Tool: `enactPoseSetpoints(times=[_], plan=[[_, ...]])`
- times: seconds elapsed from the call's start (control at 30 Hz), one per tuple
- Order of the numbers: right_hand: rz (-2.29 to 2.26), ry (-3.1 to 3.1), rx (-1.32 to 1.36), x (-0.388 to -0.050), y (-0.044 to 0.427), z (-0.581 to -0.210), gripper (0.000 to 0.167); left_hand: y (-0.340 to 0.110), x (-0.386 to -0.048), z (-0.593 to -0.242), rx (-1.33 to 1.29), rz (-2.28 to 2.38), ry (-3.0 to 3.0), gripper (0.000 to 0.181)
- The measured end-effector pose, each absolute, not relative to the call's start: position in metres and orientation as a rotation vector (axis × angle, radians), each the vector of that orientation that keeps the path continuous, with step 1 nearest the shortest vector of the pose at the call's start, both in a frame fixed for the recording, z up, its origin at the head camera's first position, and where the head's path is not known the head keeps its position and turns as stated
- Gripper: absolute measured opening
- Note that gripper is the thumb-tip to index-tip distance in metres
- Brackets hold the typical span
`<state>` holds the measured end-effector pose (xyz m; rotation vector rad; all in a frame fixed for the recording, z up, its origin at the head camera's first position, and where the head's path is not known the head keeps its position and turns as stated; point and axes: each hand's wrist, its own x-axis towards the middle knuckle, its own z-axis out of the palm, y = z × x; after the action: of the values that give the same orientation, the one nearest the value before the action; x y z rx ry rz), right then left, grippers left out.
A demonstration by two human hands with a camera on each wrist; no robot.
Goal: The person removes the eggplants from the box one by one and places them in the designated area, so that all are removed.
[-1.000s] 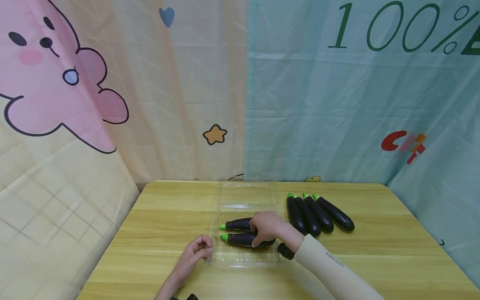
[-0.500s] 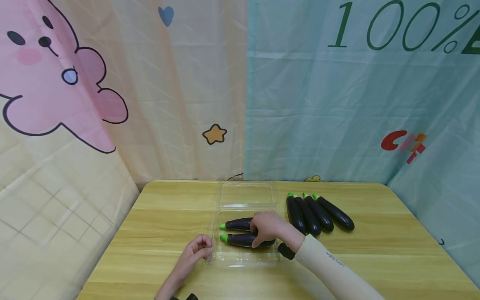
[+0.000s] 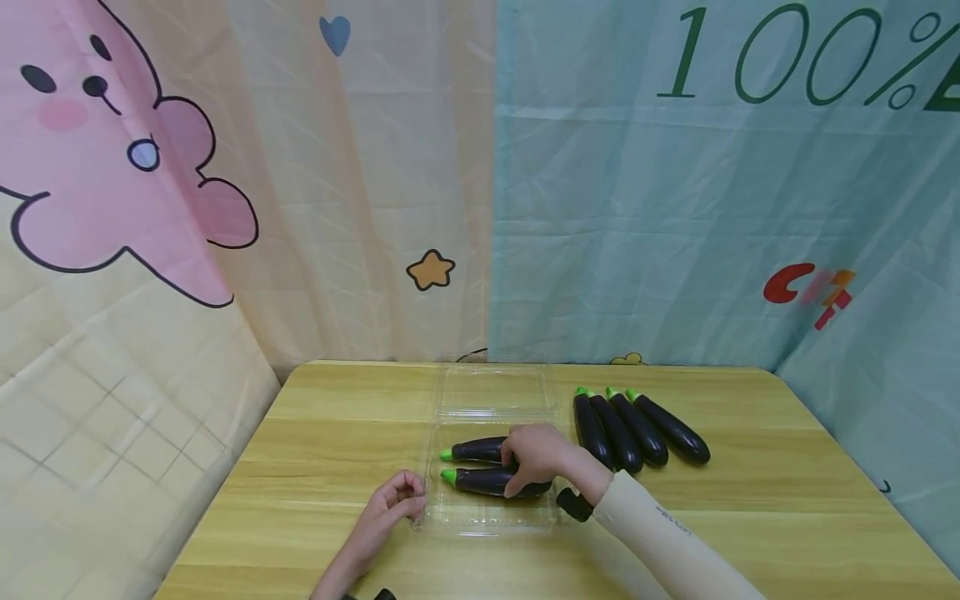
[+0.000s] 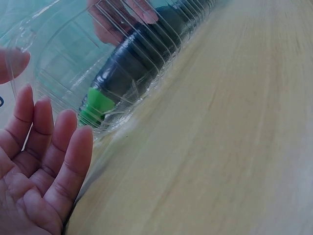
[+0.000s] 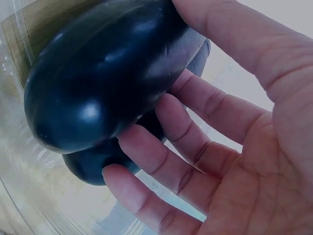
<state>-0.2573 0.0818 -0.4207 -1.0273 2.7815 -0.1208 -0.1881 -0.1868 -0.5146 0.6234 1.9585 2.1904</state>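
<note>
Two glossy dark purple eggplants with green stems lie side by side in the base of a clear plastic clamshell box (image 3: 491, 517). Over the nearer eggplant (image 3: 480, 480) my right hand (image 3: 542, 454) grips its thick end, thumb on the near side and fingers beyond. The farther eggplant (image 3: 472, 450) lies against the fingers, partly hidden by the hand; in the right wrist view, fingertips also touch this second eggplant (image 5: 90, 164). My left hand (image 3: 393, 504) pinches the box's left rim. The left wrist view shows its thumb and fingers on either side of the plastic wall (image 4: 54, 73).
The box's clear lid (image 3: 493, 390) lies folded back behind the base. Several more eggplants (image 3: 626, 429) lie in a row on the wooden table (image 3: 330, 433), right of the box. Printed curtains (image 3: 637, 225) hang behind the table.
</note>
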Motion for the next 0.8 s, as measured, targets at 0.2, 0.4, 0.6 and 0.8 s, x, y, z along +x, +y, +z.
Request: enactPoseSetpoints(times=[0.2, 0.4, 0.6, 0.8], plan=[[-0.159, 2.769, -1.039, -0.2568, 0.0853, -0.4194, 0.035, -0.1864, -0.1872, -0.5136, 0.606, 2.184, 1.964, 0.024], [-0.231, 2.743, -1.055, -0.2542, 0.0875, -0.4163, 0.034, -0.1860, -0.1859, -0.5121, 0.580, 2.176, 1.966, 0.025], [-0.316, 2.731, -1.048, -0.2547, 0.0891, -0.4137, 0.033, -0.1860, -0.1851, -0.5100, 0.544, 2.172, 1.975, 0.027], [-0.360, 2.730, -1.068, -0.2556, 0.0904, -0.4133, 0.033, -0.1863, -0.1860, -0.5111, 0.554, 2.168, 1.975, 0.026]])
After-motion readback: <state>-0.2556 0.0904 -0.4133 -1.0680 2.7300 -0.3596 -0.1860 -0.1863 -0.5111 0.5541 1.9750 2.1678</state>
